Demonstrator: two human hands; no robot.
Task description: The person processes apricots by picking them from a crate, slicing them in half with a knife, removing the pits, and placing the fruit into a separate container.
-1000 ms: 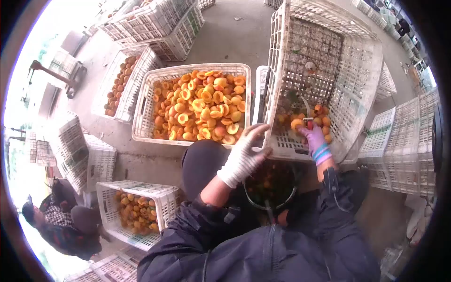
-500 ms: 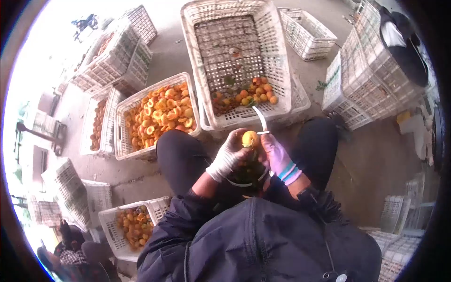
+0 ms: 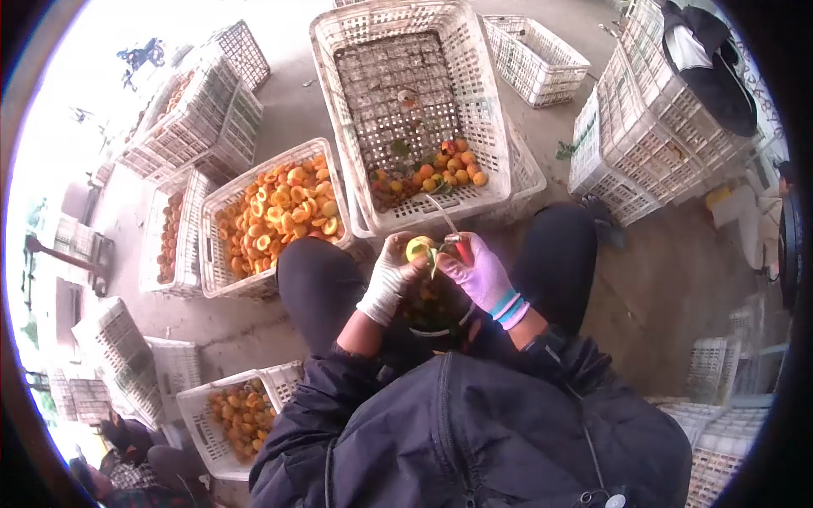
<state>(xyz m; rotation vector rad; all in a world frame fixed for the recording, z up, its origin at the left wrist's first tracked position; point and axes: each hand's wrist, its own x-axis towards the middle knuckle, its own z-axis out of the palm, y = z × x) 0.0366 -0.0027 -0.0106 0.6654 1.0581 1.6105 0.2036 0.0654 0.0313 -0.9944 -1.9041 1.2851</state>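
My left hand (image 3: 386, 281), in a white glove, is closed around a yellow-orange apricot (image 3: 417, 246). A knife with a thin curved blade (image 3: 440, 210) and a red handle sits in my right hand (image 3: 486, 281), which wears a lilac glove with teal bands at the cuff. The blade points up and away from me, clear of the fruit. My right thumb and fingertips are close against the apricot, where a green leaf-like strip (image 3: 434, 261) shows. Below both hands, between my knees, is a bucket (image 3: 440, 332) with dark, hard-to-make-out contents.
A tilted white crate (image 3: 498, 110) ahead holds several whole apricots (image 3: 457, 162) at its near end. Left of it stands a crate of halved apricots (image 3: 279, 212). Another fruit crate (image 3: 199, 423) is at lower left. Stacked crates (image 3: 652, 110) rise at right. A person (image 3: 127, 457) sits at lower left.
Both hands have shifted slightly left with the apricot. The knife blade has turned and now leans further left, its red handle showing. A green strip now shows between the fingers.
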